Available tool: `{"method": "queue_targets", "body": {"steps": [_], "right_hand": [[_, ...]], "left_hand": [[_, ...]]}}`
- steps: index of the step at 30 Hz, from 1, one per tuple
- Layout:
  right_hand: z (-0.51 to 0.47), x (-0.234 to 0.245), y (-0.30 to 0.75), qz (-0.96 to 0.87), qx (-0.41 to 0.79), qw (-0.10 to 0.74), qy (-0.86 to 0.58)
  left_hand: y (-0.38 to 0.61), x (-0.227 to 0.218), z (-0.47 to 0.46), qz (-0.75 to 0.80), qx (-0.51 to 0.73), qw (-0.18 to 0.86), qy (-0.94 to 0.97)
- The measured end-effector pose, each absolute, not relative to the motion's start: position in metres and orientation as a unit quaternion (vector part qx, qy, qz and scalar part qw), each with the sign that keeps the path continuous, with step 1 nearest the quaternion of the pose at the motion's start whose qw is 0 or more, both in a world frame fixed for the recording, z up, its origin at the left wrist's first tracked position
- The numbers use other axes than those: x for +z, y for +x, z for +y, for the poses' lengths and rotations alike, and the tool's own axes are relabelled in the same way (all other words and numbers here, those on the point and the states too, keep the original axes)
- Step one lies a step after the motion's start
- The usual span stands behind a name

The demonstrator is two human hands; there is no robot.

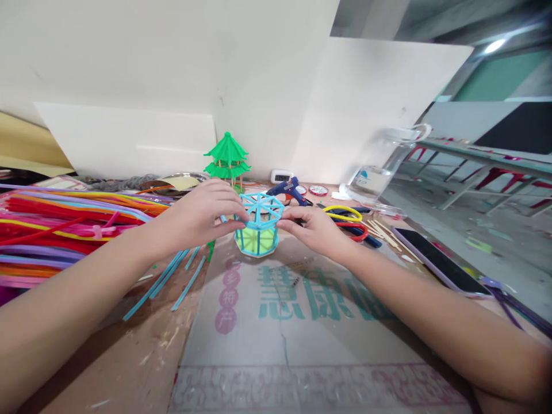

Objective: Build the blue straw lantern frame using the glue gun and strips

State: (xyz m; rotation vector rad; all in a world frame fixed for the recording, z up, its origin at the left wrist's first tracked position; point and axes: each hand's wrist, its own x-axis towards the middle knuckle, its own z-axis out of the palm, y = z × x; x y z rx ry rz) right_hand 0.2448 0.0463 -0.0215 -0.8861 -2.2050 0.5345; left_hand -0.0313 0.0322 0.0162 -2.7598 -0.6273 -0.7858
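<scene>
Item: blue octagonal-looking frame (258, 225), upright over the printed sheet (241, 345) near its far end, between your two hands.

Grip: your left hand (211, 207) appears pinched on the upper ring's left side; your right hand (317, 230) appears pinched on its right.

Condition: lower ring, yellow-green floor (267, 238), uprights and spoked upper ring are in place, so the body looks largely built. No covering lies over the spokes. Whether every joint is fixed, you cannot tell from here.

Unattached stock: loose blue strips (188, 283) left of the sheet; bundled coloured strips (56, 213) further left.

Behind: green tiered model (227, 152) and glue gun (284, 188), both near the white board (259, 86), which limits your reach forward.

Right side: wooden sticks (383, 236), then a phone (440, 260) by the desk's right edge.

Room: widest toward you, along the flat sheet between your forearms; bare desk (155, 356) shows beside your left forearm. Sideways, the bundles and sticks leave you less.
</scene>
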Motion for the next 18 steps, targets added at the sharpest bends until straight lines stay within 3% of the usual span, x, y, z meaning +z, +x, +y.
{"method": "queue_targets", "body": {"steps": [12, 18], "right_hand": [[0.047, -0.023, 0.245, -0.853, 0.195, 0.348, -0.337], [0.043, -0.022, 0.25, -0.85, 0.104, 0.373, -0.356]], "left_hand": [[-0.042, 0.018, 0.039, -0.249, -0.24, 0.079, -0.935], [-0.039, 0.017, 0.039, -0.23, -0.256, 0.082, -0.935]]}}
